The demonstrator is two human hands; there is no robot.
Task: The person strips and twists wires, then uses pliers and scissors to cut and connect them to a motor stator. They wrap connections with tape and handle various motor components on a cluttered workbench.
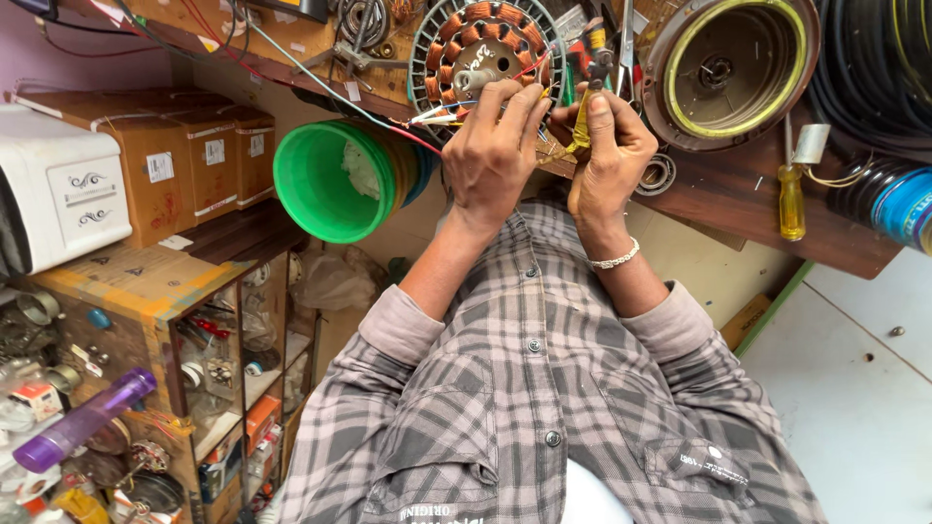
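A green bucket (325,184) lies on its side under the workbench (738,194) edge, with pale material stuck inside. Both forearms extend to the bench edge. The left hand (495,146) rests curled on the copper-wound stator (482,49), fingertips pinching its wire leads (437,114). The right hand (607,146) is closed around a yellow-handled tool (582,121) just beside the stator.

Copper-wound metal stator (482,50), glossy green plastic tub (325,184), worn wooden bench (738,189)
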